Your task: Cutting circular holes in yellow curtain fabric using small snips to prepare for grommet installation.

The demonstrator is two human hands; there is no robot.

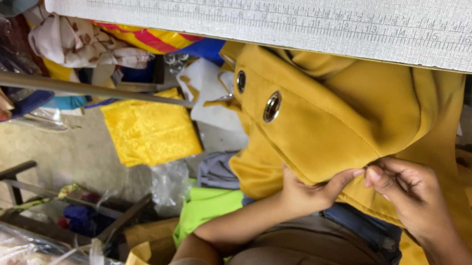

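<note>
Fingertips of the right hand point(410, 196) pinch a fold of the mustard-yellow eyelet curtain point(337, 123), while the left hand point(308, 193) grips the same fold from beneath, thumb up. It hangs off the white measuring table point(291, 10) into the lap (two metal eyelets point(272, 106) showing). Apparently the fold is being formed; holding it needs steady, even tension.

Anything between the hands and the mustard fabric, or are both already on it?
Nothing visible in the way. The left hand and right hand both already pinch a fold of the mustard-yellow fabric, fingertips nearly meeting. The metal eyelets sit further up the cloth, clear of both hands, below the ruled table edge.
</note>
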